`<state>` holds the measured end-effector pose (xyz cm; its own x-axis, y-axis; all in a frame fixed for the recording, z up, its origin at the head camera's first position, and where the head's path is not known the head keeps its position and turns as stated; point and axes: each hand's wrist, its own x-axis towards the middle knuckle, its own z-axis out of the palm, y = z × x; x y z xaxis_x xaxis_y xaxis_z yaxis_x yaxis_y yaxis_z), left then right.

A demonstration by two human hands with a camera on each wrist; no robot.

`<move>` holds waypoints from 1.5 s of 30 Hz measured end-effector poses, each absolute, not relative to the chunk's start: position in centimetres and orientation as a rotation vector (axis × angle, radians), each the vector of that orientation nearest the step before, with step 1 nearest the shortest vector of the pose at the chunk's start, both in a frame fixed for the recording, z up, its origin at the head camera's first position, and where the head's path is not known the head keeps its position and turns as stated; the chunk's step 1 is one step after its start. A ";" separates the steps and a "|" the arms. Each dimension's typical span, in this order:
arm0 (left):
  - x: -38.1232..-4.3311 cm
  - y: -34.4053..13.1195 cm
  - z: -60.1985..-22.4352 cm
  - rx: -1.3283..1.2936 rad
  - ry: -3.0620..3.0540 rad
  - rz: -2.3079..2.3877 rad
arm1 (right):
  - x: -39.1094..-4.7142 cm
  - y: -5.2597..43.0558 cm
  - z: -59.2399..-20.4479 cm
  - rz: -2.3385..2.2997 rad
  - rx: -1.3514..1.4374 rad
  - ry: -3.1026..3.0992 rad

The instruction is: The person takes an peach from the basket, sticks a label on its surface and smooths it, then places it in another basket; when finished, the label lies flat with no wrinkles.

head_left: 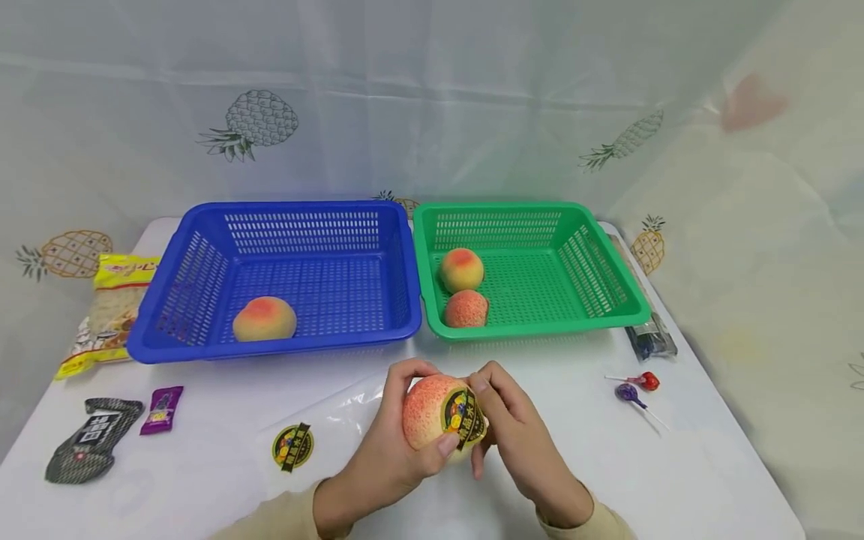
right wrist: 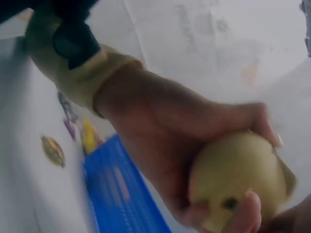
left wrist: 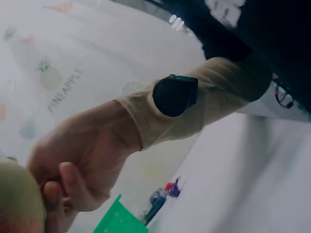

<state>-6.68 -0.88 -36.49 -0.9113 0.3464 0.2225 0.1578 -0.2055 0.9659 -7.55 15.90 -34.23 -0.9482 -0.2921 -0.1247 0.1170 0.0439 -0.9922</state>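
In the head view my left hand (head_left: 391,439) grips a large pinkish peach (head_left: 425,409) low over the table, its thumb across the front. A round black-and-gold fruit sticker (head_left: 459,416) lies on the peach's right side, its lower right edge standing off the skin. At that side my right hand (head_left: 516,427) has thumb and bent forefinger at the sticker's upper edge, the other fingers curled beside the fruit. The right wrist view shows the peach's pale side (right wrist: 233,174) in the left hand. A clear sheet with another round sticker (head_left: 293,447) lies left of the hands.
A blue basket (head_left: 270,349) holds one peach (head_left: 265,319); a green basket (head_left: 540,328) to its right holds two (head_left: 462,270). Leftward lie a yellow snack bag (head_left: 111,315), a dark packet (head_left: 94,441) and a purple candy (head_left: 162,410). Two lollipops (head_left: 637,391) lie at right.
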 end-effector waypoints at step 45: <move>-25.8 11.6 -37.5 0.755 2.847 0.550 | -19.5 32.7 -40.6 -1.316 0.549 3.317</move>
<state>-25.81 11.57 -37.53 -0.8630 0.5031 -0.0455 0.4499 0.8064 0.3838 -19.52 32.73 -40.58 -0.8485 0.4290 0.3100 0.0999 0.7050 -0.7022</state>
